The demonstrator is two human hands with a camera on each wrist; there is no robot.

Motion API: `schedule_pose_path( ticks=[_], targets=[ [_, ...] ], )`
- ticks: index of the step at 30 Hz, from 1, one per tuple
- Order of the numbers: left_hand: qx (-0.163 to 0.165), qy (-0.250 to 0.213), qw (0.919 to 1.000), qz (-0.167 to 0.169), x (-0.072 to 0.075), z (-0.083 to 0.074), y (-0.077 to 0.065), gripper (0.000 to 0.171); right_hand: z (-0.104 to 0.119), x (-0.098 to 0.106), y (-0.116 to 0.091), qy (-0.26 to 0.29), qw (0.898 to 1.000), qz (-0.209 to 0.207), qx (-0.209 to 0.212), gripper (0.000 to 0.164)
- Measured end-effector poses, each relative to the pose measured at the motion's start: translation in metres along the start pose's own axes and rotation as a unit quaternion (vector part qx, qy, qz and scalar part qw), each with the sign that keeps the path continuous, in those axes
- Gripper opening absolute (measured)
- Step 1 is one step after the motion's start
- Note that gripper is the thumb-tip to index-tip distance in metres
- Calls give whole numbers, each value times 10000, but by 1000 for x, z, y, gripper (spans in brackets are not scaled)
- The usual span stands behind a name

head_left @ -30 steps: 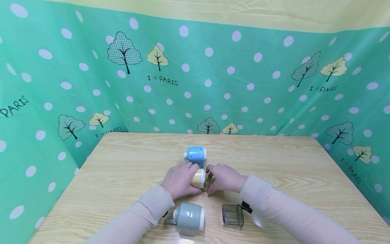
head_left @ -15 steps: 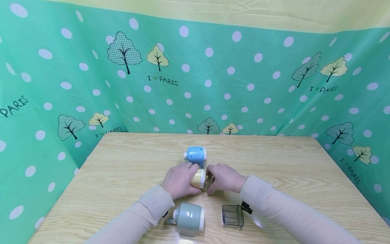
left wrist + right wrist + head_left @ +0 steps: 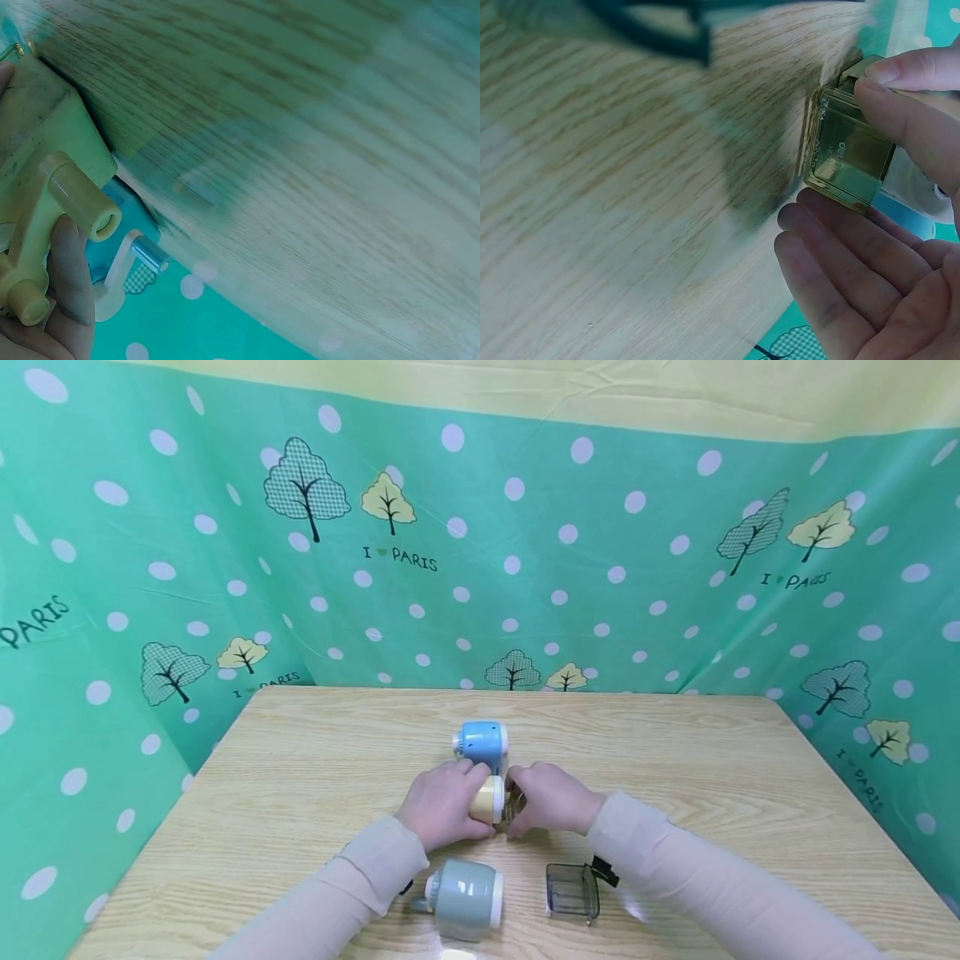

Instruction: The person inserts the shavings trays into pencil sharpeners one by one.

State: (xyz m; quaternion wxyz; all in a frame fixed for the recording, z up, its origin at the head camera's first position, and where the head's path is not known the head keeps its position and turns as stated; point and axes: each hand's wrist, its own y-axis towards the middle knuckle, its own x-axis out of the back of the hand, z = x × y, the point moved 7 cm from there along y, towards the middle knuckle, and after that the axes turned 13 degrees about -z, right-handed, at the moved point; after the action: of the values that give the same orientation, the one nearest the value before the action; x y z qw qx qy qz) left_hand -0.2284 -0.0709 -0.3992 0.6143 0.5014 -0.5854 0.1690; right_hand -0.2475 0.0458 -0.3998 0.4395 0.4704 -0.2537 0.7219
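In the middle of the table, my left hand (image 3: 442, 806) grips a yellow crank pencil sharpener (image 3: 486, 800) that lies with its white end to the right. Its crank handle (image 3: 84, 196) shows in the left wrist view, with fingers around the body. My right hand (image 3: 553, 797) holds a clear yellowish shavings drawer (image 3: 847, 154) at the sharpener's white end. Thumb and index finger are on one side of the drawer, and the other fingers are at its opposite edge. In the head view the right hand mostly hides this drawer.
Just behind lies a blue pencil sharpener (image 3: 482, 741). Nearer the front is a grey-green sharpener (image 3: 465, 893), below the left forearm. A dark see-through drawer (image 3: 572, 891) rests beside the right sleeve. Polka-dot curtains (image 3: 547, 552) hang behind the wooden table (image 3: 675, 760).
My right hand has shifted very slightly left, toward the yellow sharpener. My left hand and the other things stay where they were.
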Motion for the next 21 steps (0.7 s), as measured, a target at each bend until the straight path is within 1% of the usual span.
schedule_pose_path(
  ticks=[13,21],
  targets=[
    [-14,-14,10000,-13,0,0,0,54,1,-3,2,-20,10000,19,95,51],
    [-7,-24,10000,-36,1,0,0,54,3,-3,2,23,9999,87,45,49]
  ],
)
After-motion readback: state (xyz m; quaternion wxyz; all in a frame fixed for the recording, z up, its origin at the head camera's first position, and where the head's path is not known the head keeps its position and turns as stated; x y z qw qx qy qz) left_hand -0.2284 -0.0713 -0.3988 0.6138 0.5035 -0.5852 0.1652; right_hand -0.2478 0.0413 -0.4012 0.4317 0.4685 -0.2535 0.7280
